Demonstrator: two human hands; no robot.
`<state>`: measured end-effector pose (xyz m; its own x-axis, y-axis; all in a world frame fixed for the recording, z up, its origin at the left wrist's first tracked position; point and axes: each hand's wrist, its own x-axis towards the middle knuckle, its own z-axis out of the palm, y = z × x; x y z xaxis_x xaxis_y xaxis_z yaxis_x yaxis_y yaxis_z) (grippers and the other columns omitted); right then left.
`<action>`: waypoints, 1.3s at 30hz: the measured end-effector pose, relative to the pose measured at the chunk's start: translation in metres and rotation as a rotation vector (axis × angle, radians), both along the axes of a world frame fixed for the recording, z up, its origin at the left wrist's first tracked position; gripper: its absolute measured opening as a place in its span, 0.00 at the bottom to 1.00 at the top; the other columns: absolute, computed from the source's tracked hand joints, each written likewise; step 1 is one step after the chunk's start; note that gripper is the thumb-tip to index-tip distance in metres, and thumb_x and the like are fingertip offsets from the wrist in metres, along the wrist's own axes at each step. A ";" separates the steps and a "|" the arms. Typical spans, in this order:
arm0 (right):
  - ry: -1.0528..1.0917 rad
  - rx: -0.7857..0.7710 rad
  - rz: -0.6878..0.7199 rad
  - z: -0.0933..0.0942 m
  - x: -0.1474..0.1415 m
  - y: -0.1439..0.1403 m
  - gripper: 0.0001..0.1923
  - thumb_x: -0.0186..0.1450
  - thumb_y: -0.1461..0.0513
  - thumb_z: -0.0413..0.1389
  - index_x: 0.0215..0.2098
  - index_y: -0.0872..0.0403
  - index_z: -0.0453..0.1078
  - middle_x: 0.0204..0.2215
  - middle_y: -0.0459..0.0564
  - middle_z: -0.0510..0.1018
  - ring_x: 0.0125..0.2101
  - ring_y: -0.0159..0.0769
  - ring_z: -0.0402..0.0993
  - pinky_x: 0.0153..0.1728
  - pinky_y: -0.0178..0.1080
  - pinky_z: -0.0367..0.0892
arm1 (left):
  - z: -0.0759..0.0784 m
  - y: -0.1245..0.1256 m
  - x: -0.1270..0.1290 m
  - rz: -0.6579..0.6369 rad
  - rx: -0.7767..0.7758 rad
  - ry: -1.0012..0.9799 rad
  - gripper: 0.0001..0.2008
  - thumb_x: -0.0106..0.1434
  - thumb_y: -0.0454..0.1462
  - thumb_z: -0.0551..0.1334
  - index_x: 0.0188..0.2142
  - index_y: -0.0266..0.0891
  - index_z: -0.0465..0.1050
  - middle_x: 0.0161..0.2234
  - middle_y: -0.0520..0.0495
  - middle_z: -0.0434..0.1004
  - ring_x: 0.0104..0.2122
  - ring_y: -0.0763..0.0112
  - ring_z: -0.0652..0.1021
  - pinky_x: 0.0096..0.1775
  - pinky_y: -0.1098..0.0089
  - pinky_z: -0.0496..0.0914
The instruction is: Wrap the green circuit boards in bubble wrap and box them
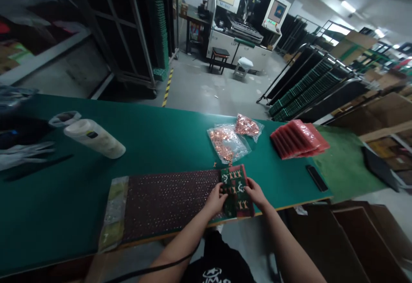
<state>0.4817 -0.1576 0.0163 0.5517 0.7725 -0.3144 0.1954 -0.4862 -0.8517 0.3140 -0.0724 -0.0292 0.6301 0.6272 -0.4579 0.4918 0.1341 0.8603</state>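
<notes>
green rectangular circuit board (230,208) at the table's near edge, handled from both sides

the board lies between the hands, with a flat red backing (249,209) showing along its right side. small copper-coloured metal pieces (237,174) sit in groups on its face. the right hand (256,192) grips the right edge. the left hand (216,200) is bent over the left edge, fingertips on the board; whether they pinch a small piece cannot be told at this blur.

left of the left hand, a long dark brown perforated panel (170,205) extends along the green tabletop (167,141), ending in a yellowish translucent strip (113,212). farther out on that side, a whitish cylindrical roll (96,139) lies on its side.

beyond the hands, two clear plastic bags (225,143) contain copper-coloured pieces; they lie just beside each other. ahead and right of the right hand stands a stack of red ribbed slabs (298,139). nearer, to its right, lies a black oblong object (316,178).
</notes>
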 end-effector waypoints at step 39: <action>-0.731 -0.322 0.360 0.043 -0.129 0.063 0.14 0.58 0.65 0.50 0.43 0.58 0.60 0.41 0.56 0.67 0.39 0.42 0.69 0.33 0.38 0.64 | 0.006 0.035 -0.054 0.289 -0.134 -0.022 0.12 0.60 0.36 0.53 0.31 0.33 0.73 0.33 0.43 0.78 0.33 0.68 0.77 0.37 0.70 0.70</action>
